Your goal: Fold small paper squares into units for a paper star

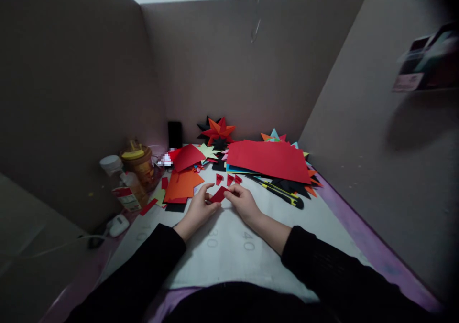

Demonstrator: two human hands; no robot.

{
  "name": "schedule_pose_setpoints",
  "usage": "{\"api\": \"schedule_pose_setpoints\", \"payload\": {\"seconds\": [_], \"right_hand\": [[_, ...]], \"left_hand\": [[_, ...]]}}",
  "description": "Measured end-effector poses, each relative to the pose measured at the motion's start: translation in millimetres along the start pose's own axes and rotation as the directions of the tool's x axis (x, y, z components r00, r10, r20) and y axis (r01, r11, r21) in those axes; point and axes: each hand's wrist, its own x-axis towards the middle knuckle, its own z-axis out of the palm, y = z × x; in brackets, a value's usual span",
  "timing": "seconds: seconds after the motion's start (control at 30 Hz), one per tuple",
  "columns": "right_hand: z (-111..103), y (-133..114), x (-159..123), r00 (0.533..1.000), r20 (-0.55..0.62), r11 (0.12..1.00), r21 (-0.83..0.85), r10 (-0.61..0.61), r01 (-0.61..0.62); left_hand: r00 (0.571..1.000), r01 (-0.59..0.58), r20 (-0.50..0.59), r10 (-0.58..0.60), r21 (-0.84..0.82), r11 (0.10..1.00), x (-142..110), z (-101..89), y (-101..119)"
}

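Note:
A small red piece of paper (218, 195) is held between my two hands, just above the white mat. My left hand (201, 205) has its thumb at the lower left edge of the paper, with the fingers curled around that side. At the right edge, my right hand (244, 201) pinches the paper between thumb and fingers. Right behind the hands, three small folded red paper pieces (230, 179) stand in a row. Whether the held paper has a crease I cannot tell.
Left of my hands lie orange paper sheets (182, 185). A large red sheet stack (268, 160) is at the back right, with a yellow-black utility knife (283, 195) before it. Folded paper stars (219, 131), a bottle (125, 184) and a brown cup (138, 163) stand behind. Grey walls enclose the table.

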Motion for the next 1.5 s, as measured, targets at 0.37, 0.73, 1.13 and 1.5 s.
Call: {"api": "schedule_pose_setpoints", "payload": {"seconds": [0.37, 0.73, 1.13, 1.5], "right_hand": [[5, 2, -1, 0.999, 0.047, 0.998, -0.05, 0.027, -0.025], [-10, 14, 8, 0.991, -0.132, 0.996, 0.085, 0.02, -0.009], [-5, 4, -1, 0.971, -0.011, 0.968, -0.082, -0.239, 0.238], [-3, 4, -3, 0.971, 0.03, 0.96, -0.144, -0.238, 0.239]], "left_hand": [[0.997, 0.068, 0.045, -0.064, -0.113, 0.991, 3, 0.0, 2], [0.993, -0.051, -0.095, 0.068, 0.166, 0.985, 6, -9.5, -8], [0.992, -0.101, -0.044, 0.119, 0.294, 0.95, 2, -8.9, -8], [0.992, -0.098, -0.042, 0.116, 0.312, 0.945, 2, -9.0, -7]]}}
